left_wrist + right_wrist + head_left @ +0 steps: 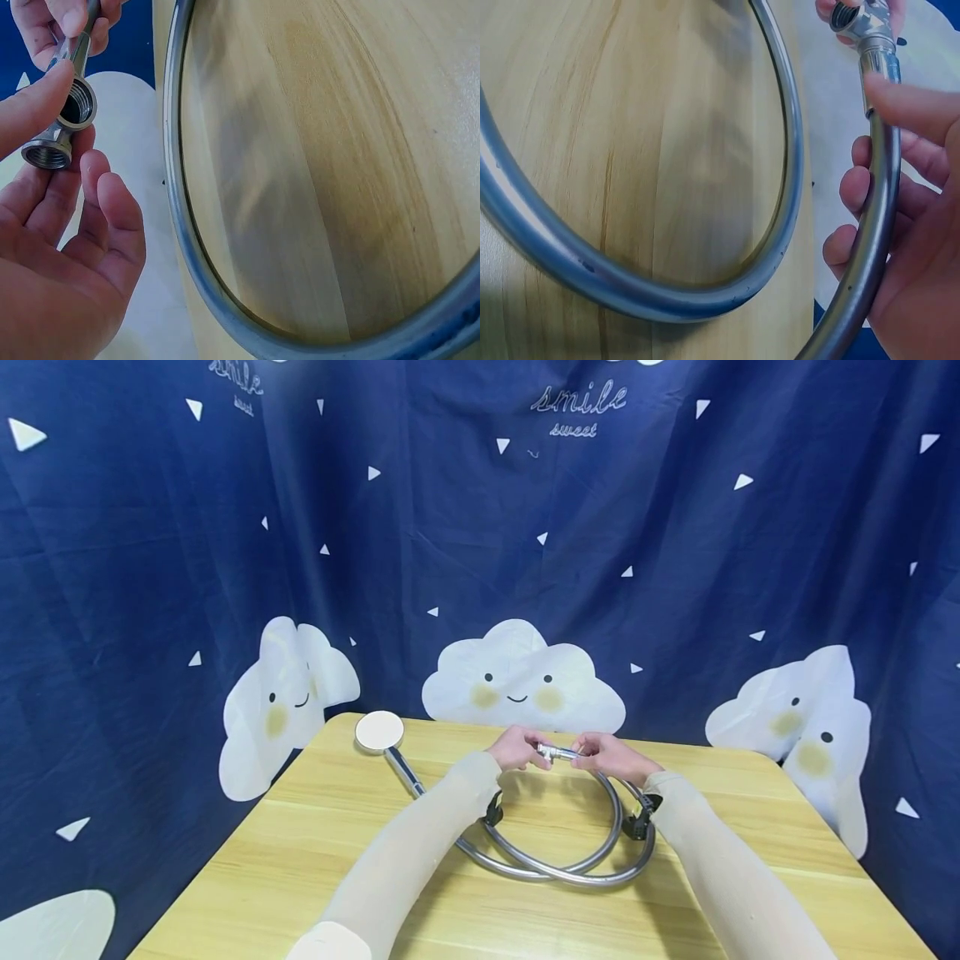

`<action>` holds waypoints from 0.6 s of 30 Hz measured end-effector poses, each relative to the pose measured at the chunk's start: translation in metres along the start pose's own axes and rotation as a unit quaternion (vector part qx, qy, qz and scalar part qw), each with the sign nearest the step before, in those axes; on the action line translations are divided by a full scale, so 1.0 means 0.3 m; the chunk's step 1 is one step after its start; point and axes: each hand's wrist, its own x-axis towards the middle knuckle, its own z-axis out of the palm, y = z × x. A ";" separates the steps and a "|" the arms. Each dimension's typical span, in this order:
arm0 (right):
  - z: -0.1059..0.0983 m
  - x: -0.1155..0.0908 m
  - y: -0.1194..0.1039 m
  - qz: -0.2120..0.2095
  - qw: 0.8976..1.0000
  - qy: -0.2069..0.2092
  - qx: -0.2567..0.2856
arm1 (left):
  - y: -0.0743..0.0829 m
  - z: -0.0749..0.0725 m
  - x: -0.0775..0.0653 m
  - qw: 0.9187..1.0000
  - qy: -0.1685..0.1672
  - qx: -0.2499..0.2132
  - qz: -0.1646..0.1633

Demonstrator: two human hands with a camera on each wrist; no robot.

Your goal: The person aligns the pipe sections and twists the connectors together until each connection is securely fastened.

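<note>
My left hand [517,748] pinches a chrome tee fitting [77,105] between thumb and fingers, and two threaded openings on it face the left wrist camera. The end of a metal shower hose [870,225] joins the fitting. My right hand [613,757] grips that end, its thumb against the smooth chrome collar [879,71] and its fingers around the hose. Both hands are close together above the far part of the table. From there the hose hangs in loops down to the tabletop and runs left to a round shower head [379,732] with a chrome handle.
The light wood table [712,877] lies under both forearms. Hose loops [555,870] cross in front of the hands. Behind and beside the table hangs a dark blue curtain [465,527] printed with clouds and triangles. Black camera mounts sit at both wrists.
</note>
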 end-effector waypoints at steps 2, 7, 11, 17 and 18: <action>0.001 0.004 0.006 -0.005 1.000 0.002 -0.003 | -0.002 -0.002 -0.001 1.000 0.001 -0.005 -0.001; 0.000 0.004 0.008 -0.013 1.000 -0.004 -0.020 | -0.001 -0.004 -0.003 1.000 0.002 -0.009 -0.003; -0.003 0.003 0.007 -0.015 0.999 -0.013 -0.031 | -0.003 0.000 -0.003 1.000 0.005 -0.012 -0.007; -0.003 -0.001 0.009 -0.022 0.999 -0.022 -0.030 | -0.009 0.011 0.007 1.000 0.013 -0.007 -0.008; -0.003 -0.002 0.007 -0.019 0.999 -0.022 -0.026 | -0.011 0.011 0.011 1.000 0.013 -0.005 -0.009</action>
